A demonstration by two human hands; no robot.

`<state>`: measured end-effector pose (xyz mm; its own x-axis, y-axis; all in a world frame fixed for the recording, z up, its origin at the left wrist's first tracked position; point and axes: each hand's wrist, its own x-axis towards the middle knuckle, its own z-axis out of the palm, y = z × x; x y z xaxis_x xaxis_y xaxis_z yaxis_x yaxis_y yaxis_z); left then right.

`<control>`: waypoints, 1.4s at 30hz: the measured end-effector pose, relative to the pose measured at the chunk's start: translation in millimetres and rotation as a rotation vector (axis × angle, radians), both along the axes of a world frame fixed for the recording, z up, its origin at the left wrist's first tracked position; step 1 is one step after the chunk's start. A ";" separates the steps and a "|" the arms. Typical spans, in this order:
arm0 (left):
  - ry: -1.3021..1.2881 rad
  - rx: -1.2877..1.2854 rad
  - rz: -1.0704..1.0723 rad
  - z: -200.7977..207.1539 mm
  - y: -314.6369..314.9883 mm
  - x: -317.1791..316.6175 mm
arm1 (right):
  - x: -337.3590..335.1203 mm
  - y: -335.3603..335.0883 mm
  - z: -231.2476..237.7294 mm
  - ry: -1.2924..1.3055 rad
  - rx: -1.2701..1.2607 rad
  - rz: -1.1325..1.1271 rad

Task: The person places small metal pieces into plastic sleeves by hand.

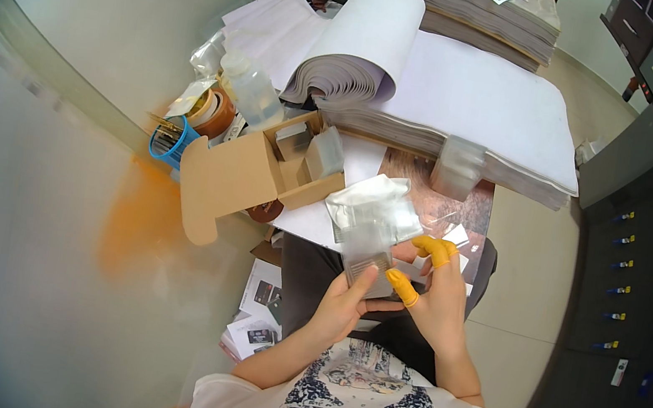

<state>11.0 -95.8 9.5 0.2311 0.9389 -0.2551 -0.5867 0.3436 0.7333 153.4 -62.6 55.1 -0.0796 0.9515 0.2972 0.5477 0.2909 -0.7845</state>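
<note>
My left hand [340,312] grips a stack of small clear plastic pieces [372,267], its thumb on top and its fingers beneath. Yellow finger cots cover the thumb and fingertips of my right hand [439,301]. That hand is curved with thumb and fingers apart, the thumb tip close to the stack's right edge. Whether the thumb touches the stack I cannot tell. Just beyond the stack, a crumpled translucent plastic bag [375,207] lies on the table. To its left, an opened brown cardboard box [233,177] contains several stacks of clear pieces [325,154].
A thick pile of large white sheets [487,89], partly rolled back, covers the table's far side. Another clear stack [458,169] stands before it. A plastic bottle [254,92] and blue basket [173,139] are at left. A dark control cabinet [628,274] stands right.
</note>
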 end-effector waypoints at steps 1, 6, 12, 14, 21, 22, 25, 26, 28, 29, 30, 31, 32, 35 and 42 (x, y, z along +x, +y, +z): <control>0.017 -0.017 0.009 6.5 0.2 0.9 | 4.5 0.3 -8.0 0.044 -0.137 0.113; 0.118 0.022 -0.109 6.6 -1.3 -1.9 | 9.3 -3.8 -35.0 0.276 -0.333 0.195; -0.249 -0.188 -0.194 7.5 1.8 -19.0 | 14.5 -5.7 -35.2 0.417 -0.477 0.177; -0.228 -0.196 -0.173 8.4 1.8 -15.9 | 16.9 -7.4 -36.1 0.424 -0.482 0.170; -0.020 -0.109 -0.080 11.5 5.2 -10.0 | 19.1 -7.3 -32.7 0.555 -0.571 0.185; -0.019 -0.109 -0.080 11.7 5.9 -9.9 | 19.4 -6.7 -33.8 0.520 -0.581 0.196; 0.090 -0.107 -0.057 12.1 7.1 -9.5 | 19.1 -7.7 -36.5 0.598 -0.576 0.186; 0.098 -0.099 -0.048 11.4 7.2 -9.2 | 19.3 -7.6 -37.1 0.599 -0.576 0.186; 0.106 -0.092 -0.039 9.9 6.9 -9.2 | 19.8 -8.1 -38.8 0.642 -0.574 0.200; 0.076 -0.106 -0.034 9.5 6.8 -9.8 | 19.8 -7.6 -39.6 0.643 -0.575 0.200; 0.046 -0.119 -0.030 9.3 6.9 -10.1 | 20.0 -6.6 -40.2 0.637 -0.587 0.207; 0.046 -0.119 -0.030 10.0 7.0 -10.3 | 20.2 -5.9 -40.8 0.632 -0.599 0.214; 0.006 -0.128 -0.040 11.4 7.0 -10.4 | 21.4 -5.7 -41.3 0.632 -0.599 0.215; 0.030 -0.115 -0.033 12.6 7.2 -8.7 | 25.0 -6.2 -41.6 0.676 -0.627 0.226; 0.157 -0.092 0.044 9.1 6.9 -11.8 | 26.1 -8.3 -38.1 0.784 -0.578 0.104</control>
